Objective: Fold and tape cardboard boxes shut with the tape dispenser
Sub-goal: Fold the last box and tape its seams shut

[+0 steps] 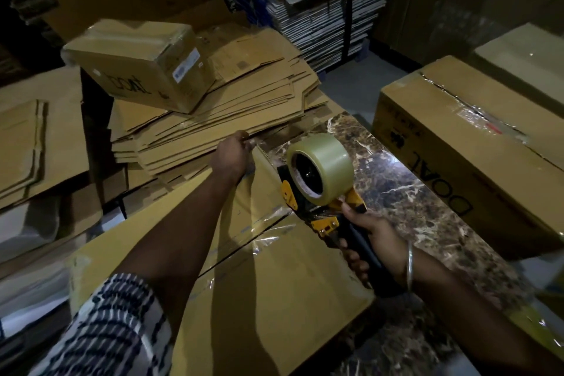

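Box: flat-topped brown cardboard box (268, 284) on marble-patterned table (412, 192), seam part taped
Right hand (378, 249): wrapped round yellow-black tape dispenser (320, 189) at the seam's far end
Left hand (233, 154): curled over the box's far edge
Risk: tape may wrinkle or tear short if the box slips

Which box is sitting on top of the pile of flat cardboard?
The small tape-wrapped box with the white label, far left. The long box stands on the marble table, and the hands work on the near box.
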The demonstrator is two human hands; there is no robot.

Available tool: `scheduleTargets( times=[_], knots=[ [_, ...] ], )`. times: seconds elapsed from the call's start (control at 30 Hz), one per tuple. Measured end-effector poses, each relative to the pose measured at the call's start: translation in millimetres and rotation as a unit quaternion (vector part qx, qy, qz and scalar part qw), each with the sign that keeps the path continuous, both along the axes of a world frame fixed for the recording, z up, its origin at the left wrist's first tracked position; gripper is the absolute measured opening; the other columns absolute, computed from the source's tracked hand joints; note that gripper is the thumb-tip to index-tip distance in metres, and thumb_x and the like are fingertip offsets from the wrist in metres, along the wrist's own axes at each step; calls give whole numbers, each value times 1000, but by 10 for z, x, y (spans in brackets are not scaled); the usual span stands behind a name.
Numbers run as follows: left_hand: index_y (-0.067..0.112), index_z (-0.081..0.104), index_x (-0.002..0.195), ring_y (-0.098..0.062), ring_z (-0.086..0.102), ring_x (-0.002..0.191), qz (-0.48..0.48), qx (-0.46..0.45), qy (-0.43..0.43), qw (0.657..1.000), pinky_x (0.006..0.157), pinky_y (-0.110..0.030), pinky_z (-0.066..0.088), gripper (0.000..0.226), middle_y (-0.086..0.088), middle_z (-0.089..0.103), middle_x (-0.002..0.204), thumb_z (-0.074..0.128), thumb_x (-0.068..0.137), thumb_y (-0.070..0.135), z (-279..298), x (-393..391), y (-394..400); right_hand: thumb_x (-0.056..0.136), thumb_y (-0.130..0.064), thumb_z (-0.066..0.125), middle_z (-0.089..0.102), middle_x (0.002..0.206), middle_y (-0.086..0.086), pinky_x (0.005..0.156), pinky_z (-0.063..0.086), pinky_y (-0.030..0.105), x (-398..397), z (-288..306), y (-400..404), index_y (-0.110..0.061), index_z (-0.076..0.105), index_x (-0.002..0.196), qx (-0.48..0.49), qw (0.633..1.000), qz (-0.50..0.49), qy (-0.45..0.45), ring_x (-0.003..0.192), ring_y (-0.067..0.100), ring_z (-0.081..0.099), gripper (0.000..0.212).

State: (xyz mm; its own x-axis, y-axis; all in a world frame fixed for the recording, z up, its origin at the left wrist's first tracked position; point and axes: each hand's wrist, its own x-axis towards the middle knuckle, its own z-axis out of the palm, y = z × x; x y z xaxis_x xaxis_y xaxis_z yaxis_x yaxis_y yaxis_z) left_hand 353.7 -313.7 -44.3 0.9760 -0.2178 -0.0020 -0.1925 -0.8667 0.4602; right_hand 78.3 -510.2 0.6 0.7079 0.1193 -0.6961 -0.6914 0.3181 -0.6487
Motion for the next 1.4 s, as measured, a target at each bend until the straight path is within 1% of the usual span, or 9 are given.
scheduleTargets(
  times=[0.17, 0.3, 0.43, 0.57, 0.73, 0.97, 1.13, 1.3, 1.4],
  knots=[
    [15, 69, 124, -22, 57, 121, -233, 45, -89, 967, 97, -19, 36, 34, -5, 66, 128, 62, 91, 9, 102, -11, 24, 73, -73, 52, 36, 55, 7, 39, 22, 21, -45, 1, 39, -9, 51, 66, -4, 1000, -2, 10, 38, 18, 26, 64],
    [9, 72, 113, -29, 61, 111, -372, 99, -65, 921, 95, -30, 42, 33, -11, 68, 116, 56, 87, 21, 215, 20, 122, 73, -73, 51, 36, 55, 6, 38, 24, 20, -43, 6, 48, -10, 50, 66, -6, 1000, 5, 18, 37, 17, 28, 64],
    [19, 65, 128, -21, 53, 121, -362, 148, -42, 920, 98, -39, 46, 63, -4, 61, 130, 42, 91, 65, 205, 4, 165, 71, -73, 52, 35, 55, 6, 39, 23, 21, -6, 10, 40, -11, 50, 65, -1, 1000, 10, 23, 38, 17, 28, 63],
    [28, 61, 132, -20, 48, 131, -344, 231, -64, 908, 102, -47, 43, 75, 1, 56, 140, 27, 87, 78, 227, 122, 236, 75, -73, 49, 35, 55, 5, 38, 20, 22, 130, 18, 28, -11, 49, 66, -8, 999, 29, 17, 36, 16, 27, 63],
    [36, 52, 139, -20, 22, 150, -226, 296, -43, 927, 108, -78, 9, 46, 12, 43, 153, 40, 98, 53, 255, 99, 328, 79, -77, 51, 36, 54, 2, 39, 23, 21, 507, 45, 72, -14, 48, 66, -30, 996, 71, 46, 36, 14, 30, 64],
    [35, 52, 135, -20, 18, 152, -155, 271, -5, 950, 104, -83, 8, 40, 12, 43, 152, 49, 96, 46, 260, 73, 325, 82, -78, 48, 36, 55, 2, 38, 24, 21, 472, 33, 38, -15, 48, 67, -37, 994, 88, 48, 36, 15, 29, 65],
    [33, 51, 137, -20, 17, 152, -131, 258, -2, 957, 105, -82, 5, 41, 7, 44, 152, 48, 98, 42, 282, -26, 290, 77, -69, 50, 39, 49, 5, 36, 21, 20, -56, -8, -113, -9, 49, 66, -31, 997, 64, 5, 32, 15, 31, 60],
    [29, 45, 144, -21, 13, 153, -159, 289, -40, 943, 108, -79, 1, 53, 7, 38, 157, 56, 92, 36, 344, -176, 185, 98, -51, 40, 44, 44, 1, 33, 21, 15, -265, 23, -164, -7, 48, 68, -6, 1000, 14, -1, 28, 11, 34, 54],
    [28, 58, 129, -21, 45, 136, -277, 211, -108, 931, 115, -60, 21, 41, 3, 58, 137, 60, 89, 27, 296, -352, 94, 89, -63, 45, 41, 48, 4, 35, 22, 18, -282, 3, -167, -9, 50, 66, -18, 999, 33, 17, 31, 14, 32, 60]
  ],
)
